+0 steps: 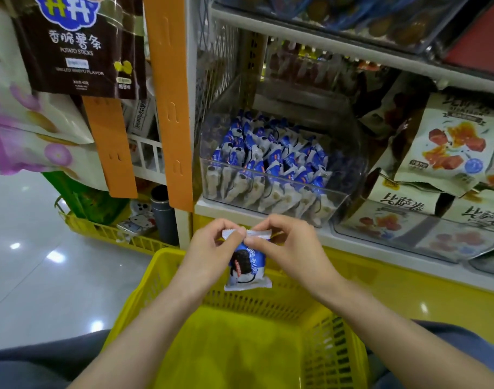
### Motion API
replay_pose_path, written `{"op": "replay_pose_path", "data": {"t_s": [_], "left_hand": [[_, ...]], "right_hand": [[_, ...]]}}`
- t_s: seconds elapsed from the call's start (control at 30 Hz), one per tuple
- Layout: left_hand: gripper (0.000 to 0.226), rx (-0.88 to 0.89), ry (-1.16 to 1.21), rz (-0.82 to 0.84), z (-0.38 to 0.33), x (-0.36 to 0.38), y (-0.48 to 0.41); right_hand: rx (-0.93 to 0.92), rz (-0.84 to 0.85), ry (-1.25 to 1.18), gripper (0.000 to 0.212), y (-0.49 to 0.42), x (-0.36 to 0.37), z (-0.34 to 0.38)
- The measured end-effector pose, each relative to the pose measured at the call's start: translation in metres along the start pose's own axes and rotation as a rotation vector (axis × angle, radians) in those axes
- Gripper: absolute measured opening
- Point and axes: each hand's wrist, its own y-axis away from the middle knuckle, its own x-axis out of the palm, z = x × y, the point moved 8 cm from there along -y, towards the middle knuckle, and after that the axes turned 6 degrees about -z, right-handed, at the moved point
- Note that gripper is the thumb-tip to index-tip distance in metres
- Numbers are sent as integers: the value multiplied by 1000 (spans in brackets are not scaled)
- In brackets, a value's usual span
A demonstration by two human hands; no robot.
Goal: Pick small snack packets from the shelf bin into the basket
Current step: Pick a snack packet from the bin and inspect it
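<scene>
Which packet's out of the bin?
The packet over the yellow basket, top seal pinched by left hand and right hand; others sit in the clear bin.

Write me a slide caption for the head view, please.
The left hand and right hand pinch the top of a snack packet above the yellow basket, before the shelf bin.

Snack packet (247, 265) above basket (167, 265), shelf bin (273, 192) behind, left hand (212, 248) beside right hand (287, 245).
</scene>
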Motion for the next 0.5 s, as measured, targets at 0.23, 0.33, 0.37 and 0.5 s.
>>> {"op": "replay_pose_path", "data": {"t_s": [0.23, 0.33, 0.37, 0.5], "left_hand": [[10, -34, 43, 23, 4, 7, 1], [20, -91, 82, 68, 6, 10, 3], [25, -101, 85, 72, 7, 10, 4], [32, -112, 166, 7, 4, 1, 5]], "right_hand": [[-227, -54, 264, 8, 4, -10, 14], [-14, -134, 42, 12, 0, -18, -2], [82, -160, -68, 14, -2, -21, -10], [382, -155, -441, 15, 0, -18, -32]]}}
